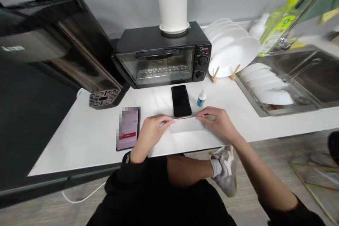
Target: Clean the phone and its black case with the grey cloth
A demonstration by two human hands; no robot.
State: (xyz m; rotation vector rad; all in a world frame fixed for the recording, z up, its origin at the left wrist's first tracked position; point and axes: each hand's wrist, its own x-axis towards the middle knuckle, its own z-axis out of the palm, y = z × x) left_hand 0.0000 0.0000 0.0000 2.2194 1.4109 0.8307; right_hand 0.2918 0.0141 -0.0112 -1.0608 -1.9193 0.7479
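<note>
My left hand (pixel 156 129) and my right hand (pixel 215 122) pinch the two ends of a thin, pale sheet (pixel 186 125), stretched between them low over the white counter. Whether it is film, paper or cloth I cannot tell. Just beyond its far edge lies a black smartphone (pixel 181 100), screen up and dark. To the right of the phone stands a small white spray bottle (pixel 201 97) with a blue and yellow label. A tablet (pixel 128 129) with a lit pinkish screen, partly pixelated, rests left of my left hand.
Behind the phone stands a black toaster oven (pixel 161 60) bearing a white pot (pixel 173 1). A black machine with a drip grate (pixel 104 98) is at left. White plates (pixel 233 56) stand in a rack at right, beside a metal sink (pixel 307 77) with stacked dishes.
</note>
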